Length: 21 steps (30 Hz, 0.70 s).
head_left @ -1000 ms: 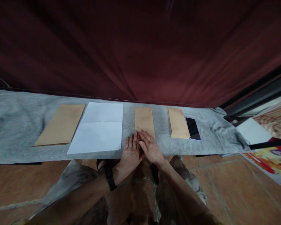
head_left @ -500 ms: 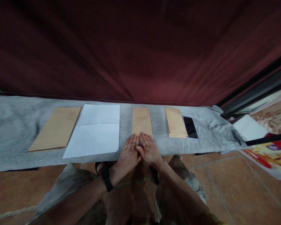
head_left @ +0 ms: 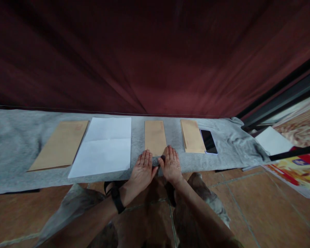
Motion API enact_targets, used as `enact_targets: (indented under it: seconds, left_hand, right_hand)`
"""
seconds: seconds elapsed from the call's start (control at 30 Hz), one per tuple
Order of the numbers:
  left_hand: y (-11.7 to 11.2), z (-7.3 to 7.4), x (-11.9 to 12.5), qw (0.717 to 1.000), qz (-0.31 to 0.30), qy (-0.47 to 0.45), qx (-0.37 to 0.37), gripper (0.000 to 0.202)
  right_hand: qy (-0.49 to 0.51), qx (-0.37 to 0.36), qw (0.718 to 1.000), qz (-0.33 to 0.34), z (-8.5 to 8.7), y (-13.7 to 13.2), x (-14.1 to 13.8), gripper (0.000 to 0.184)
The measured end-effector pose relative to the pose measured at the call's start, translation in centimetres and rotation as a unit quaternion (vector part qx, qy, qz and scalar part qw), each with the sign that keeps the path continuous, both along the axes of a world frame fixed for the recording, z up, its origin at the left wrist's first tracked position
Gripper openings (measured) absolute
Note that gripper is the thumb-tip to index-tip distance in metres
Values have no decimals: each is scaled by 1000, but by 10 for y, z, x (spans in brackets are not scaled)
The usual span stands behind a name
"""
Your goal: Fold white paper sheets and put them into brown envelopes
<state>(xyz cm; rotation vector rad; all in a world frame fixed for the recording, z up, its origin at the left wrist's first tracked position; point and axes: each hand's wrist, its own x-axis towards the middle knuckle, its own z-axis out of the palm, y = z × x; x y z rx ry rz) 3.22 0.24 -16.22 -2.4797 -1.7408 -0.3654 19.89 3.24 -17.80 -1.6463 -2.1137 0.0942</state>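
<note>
A tan paper envelope lies flat on the grey cloth in front of me, its near end at my fingertips. My left hand rests flat at the envelope's near left corner, fingers stretched out. At the near right corner, my right hand also lies flat with its fingers extended and thumb apart. Neither hand grips anything. To the left is a white sheet of paper with a crease across its middle. Right of the hands lies a small stack of tan envelopes.
A phone touches the right-hand envelopes. Larger tan envelopes lie at the far left. Grey cloth covers the narrow surface, with a dark red curtain behind it. A colourful printed box is at the lower right.
My hands have moved apart, from side by side at the middle of the envelope's near end to its two corners. The right hand has shifted rightward.
</note>
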Motion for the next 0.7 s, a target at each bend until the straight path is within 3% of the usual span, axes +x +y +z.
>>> enact_targets:
  seconds: [0.17,0.27,0.43,0.5,0.57,0.63,0.7]
  left_hand:
    - [9,14,-1,1000,5,5,-17,44]
    - [17,26,-2,999,11,-7,-32,38]
    - [28,34,-4,999,25,-9,-42,42]
    - [32,33,-4,999,31,-11,-41,42]
    - [35,33,-3,998,41,-7,-41,41]
    - [37,35,-2,998,50,-5,-46,38]
    - [38,39,0,997,59,-21,-53,35]
  right_hand:
    - [103,-34,994,-35,11,18,4,38]
    - [229,-62,971,-41,17,29,6,28]
    - [488,-136,862,-30,26,35,0,27]
    - [547,-167,820,-17,29,33,-5,29]
    - [573,-194,796,-4,32,31,-10,32]
    - [568,-209,795,25,35,29,-13,35]
    - [534,-203,818,59,37,27,-13,37]
